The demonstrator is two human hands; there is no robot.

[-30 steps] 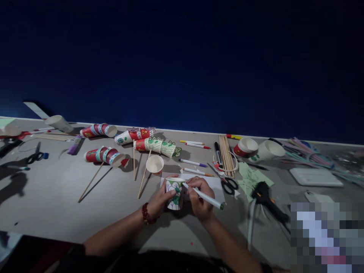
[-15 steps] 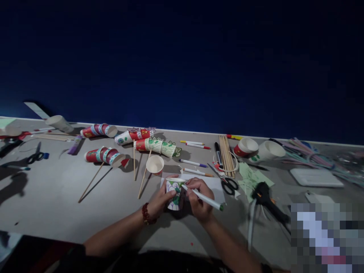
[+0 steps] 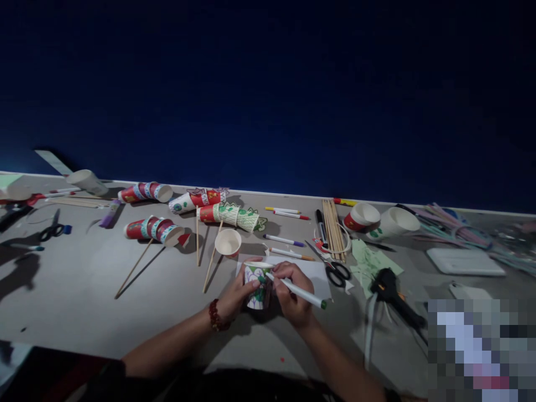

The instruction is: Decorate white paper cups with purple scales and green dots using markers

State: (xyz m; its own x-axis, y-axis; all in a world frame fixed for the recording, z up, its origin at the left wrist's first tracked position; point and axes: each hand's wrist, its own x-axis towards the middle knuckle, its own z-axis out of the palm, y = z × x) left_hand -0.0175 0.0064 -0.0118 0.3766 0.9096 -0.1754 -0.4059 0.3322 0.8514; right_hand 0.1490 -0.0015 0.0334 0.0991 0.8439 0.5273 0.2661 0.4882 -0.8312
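A white paper cup [image 3: 257, 283] with green and purple drawings stands upright on a white sheet of paper [image 3: 315, 274] on the grey table [image 3: 84, 285]. My left hand [image 3: 237, 297], with a red bead bracelet at the wrist, is wrapped round the cup's left side. My right hand [image 3: 293, 293] is closed on a white marker with a green cap [image 3: 298, 290]. The marker's tip rests against the cup's right side near the rim.
Decorated paper cups on wooden sticks [image 3: 157, 230] lie at the back left, with an empty cup [image 3: 228, 242] behind my hands. Markers [image 3: 285, 240], a bundle of skewers [image 3: 334, 228], black scissors [image 3: 338, 273] and a black glue gun [image 3: 393, 298] lie to the right.
The marker's capped end has dropped slightly and my right hand has shifted a little toward the cup. The left hand and the cup have stayed put.
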